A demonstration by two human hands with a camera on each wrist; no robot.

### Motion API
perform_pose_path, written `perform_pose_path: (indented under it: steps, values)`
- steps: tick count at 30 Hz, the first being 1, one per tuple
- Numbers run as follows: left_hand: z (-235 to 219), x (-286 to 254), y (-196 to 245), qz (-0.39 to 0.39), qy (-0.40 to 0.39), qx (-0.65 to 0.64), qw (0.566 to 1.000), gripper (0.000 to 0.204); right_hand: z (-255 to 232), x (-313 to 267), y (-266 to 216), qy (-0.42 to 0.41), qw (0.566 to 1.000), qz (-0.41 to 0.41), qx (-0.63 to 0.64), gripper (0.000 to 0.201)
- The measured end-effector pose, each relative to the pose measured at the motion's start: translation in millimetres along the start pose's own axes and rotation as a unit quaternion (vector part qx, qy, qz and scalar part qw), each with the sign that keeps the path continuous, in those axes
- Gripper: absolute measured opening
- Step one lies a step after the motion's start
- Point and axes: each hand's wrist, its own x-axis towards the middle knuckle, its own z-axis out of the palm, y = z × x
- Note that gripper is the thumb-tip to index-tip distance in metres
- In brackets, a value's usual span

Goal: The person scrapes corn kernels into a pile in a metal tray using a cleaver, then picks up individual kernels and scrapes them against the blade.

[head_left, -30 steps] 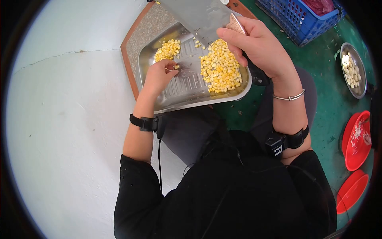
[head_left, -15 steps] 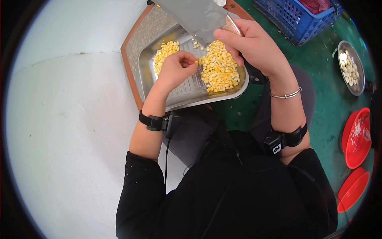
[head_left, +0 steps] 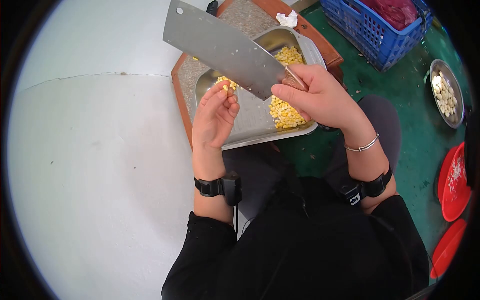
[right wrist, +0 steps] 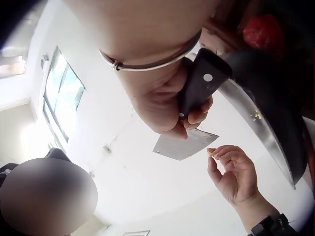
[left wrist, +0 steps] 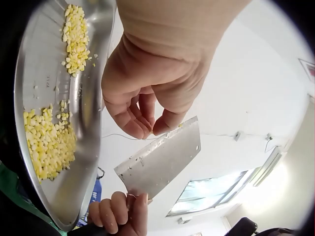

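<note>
My right hand (head_left: 325,97) grips a cleaver (head_left: 225,52) where its dark handle (right wrist: 199,81) meets the blade. The broad grey blade is raised over a metal tray (head_left: 270,138), pointing to the upper left, with small bits stuck along its edge. Between thumb and fingertips, my left hand (head_left: 212,120) pinches a yellow corn kernel (head_left: 225,88) just below the blade, palm turned up. Inside the tray lie a large pile of corn kernels (head_left: 287,115) on the right and a smaller pile (left wrist: 76,39) on the left, partly hidden by the left hand and blade in the head view.
The tray rests on a speckled, wood-edged table (head_left: 240,17) with crumpled white paper (head_left: 287,19) at its far edge. A blue basket (head_left: 380,40), a metal bowl of pale pieces (head_left: 452,120) and red basins (head_left: 455,192) stand on the right. A white wall (head_left: 110,150) is close on the left.
My left hand went from the left pile across to the right pile, then came back left and rose, palm now up, with a kernel. The cleaver now shows lower in view, most of its blade visible.
</note>
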Motion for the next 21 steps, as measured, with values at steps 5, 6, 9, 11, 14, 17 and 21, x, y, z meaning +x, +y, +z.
perform_pose_path:
  steps: [5, 6, 9, 11, 14, 17, 21]
  values:
    - [-1.4, -6.3, -1.6, 0.022, 0.007, 0.009, 1.000, 0.017, 4.9, -2.6, 5.1, 0.006, 0.998, -0.043, -0.042, 0.028]
    - [-4.9, -7.6, -1.5, 0.027, 0.012, 0.028, 0.999, 0.017, 6.6, -4.3, 6.4, 0.005, 0.996, -0.070, -0.061, 0.028]
    - [-5.9, -9.8, -0.5, 0.032, 0.021, 0.053, 0.998, 0.017, 10.2, -4.3, 14.3, 0.015, 0.987, -0.124, -0.100, 0.026]
    - [-4.0, -10.6, -1.5, 0.035, 0.025, 0.061, 0.997, 0.017, 11.2, -3.3, 16.6, 0.026, 0.980, -0.154, -0.120, 0.024]
    - [2.2, -8.7, -2.5, 0.046, 0.044, 0.096, 0.993, 0.016, 8.2, -3.5, 10.1, 0.030, 0.979, -0.121, -0.164, 0.025]
    - [0.2, -11.7, -2.5, 0.057, 0.041, 0.107, 0.992, 0.017, 11.0, -7.8, 8.7, 0.033, 0.974, -0.133, -0.183, 0.023]
    - [-4.4, -10.0, -1.8, 0.061, 0.038, 0.091, 0.993, 0.016, 10.6, -7.9, 10.7, 0.042, 0.965, -0.155, -0.205, 0.020]
